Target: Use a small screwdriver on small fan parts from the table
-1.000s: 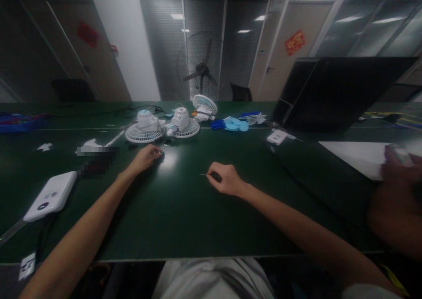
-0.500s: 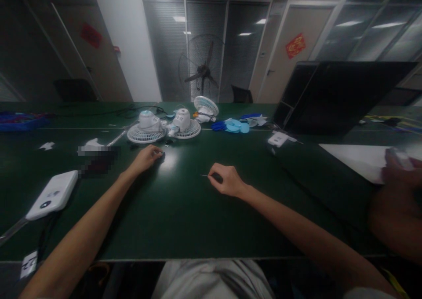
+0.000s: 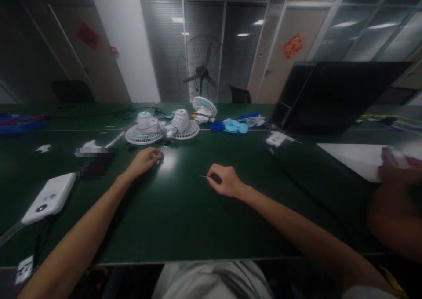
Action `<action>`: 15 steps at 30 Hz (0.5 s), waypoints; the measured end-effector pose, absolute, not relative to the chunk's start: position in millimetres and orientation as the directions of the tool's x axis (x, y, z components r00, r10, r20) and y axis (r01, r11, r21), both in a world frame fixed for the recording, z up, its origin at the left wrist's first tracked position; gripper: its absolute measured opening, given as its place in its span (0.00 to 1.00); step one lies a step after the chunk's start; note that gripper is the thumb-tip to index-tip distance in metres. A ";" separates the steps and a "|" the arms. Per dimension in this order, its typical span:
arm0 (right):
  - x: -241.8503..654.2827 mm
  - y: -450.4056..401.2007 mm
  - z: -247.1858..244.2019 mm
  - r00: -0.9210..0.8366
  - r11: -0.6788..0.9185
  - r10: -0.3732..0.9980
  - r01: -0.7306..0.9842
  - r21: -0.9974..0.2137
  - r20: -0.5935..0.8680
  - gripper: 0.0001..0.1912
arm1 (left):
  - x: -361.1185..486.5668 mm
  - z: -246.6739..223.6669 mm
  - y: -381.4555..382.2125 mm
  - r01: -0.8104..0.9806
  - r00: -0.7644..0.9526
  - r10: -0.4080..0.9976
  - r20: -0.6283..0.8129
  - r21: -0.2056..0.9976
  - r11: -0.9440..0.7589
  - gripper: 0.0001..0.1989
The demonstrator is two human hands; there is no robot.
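My left hand (image 3: 147, 159) rests on the green table (image 3: 171, 220), its fingers closed round a small dark piece (image 3: 160, 155). Right of it, my right hand (image 3: 226, 180) is closed on a thin metal-tipped tool (image 3: 202, 176), whose shaft points left; the rest is mostly hidden in the palm. Just beyond my left hand lie two white fan heads, one (image 3: 145, 129) at the left and another (image 3: 183, 125) beside it, both face down. A third fan head (image 3: 204, 107) is tilted behind them. Small dark bits (image 3: 168, 144) lie in front of the fans.
Light blue fan blades (image 3: 236, 126) lie behind my right hand. A white power-bank-like device (image 3: 49, 198) is at the left. A black monitor (image 3: 343, 96) stands at the right, near a white board (image 3: 352, 158) and another person's hand (image 3: 400, 167). A blue tray (image 3: 21, 123) is far left.
The view has shifted slightly. My left hand's fingers have turned a little round the small piece. My right hand keeps its hold on the tool.
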State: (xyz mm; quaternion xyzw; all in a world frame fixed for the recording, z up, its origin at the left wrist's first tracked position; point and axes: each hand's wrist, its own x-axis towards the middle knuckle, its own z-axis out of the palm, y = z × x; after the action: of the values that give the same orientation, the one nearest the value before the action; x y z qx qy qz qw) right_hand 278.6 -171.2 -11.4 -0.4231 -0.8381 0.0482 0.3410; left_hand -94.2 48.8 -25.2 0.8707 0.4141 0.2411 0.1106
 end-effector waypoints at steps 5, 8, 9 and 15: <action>278.1 -171.0 -11.4 -0.404 0.628 0.749 0.684 -0.370 0.526 0.01 | -89.4 -18.8 39.5 0.692 0.470 0.833 0.293 0.464 -0.554 0.24; 278.0 -171.5 -10.3 -0.410 0.631 0.750 0.680 -0.375 0.518 0.01 | -89.0 -20.3 41.1 0.689 0.417 0.875 0.247 0.541 -0.482 0.24; 278.1 -171.8 -9.9 -0.412 0.631 0.751 0.679 -0.376 0.517 0.01 | -89.5 -21.6 43.0 0.691 0.404 0.884 0.235 0.555 -0.464 0.24; 277.8 -172.3 -9.3 -0.409 0.628 0.753 0.682 -0.376 0.516 0.02 | -92.4 -28.7 52.4 0.676 0.367 0.910 0.194 0.616 -0.404 0.26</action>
State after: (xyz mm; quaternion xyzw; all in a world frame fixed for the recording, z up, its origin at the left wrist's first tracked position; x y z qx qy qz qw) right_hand 277.8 -172.3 -9.3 -0.4281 -0.8376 0.0530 0.3351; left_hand -92.4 52.4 -28.7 0.7959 0.4983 0.2615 0.2232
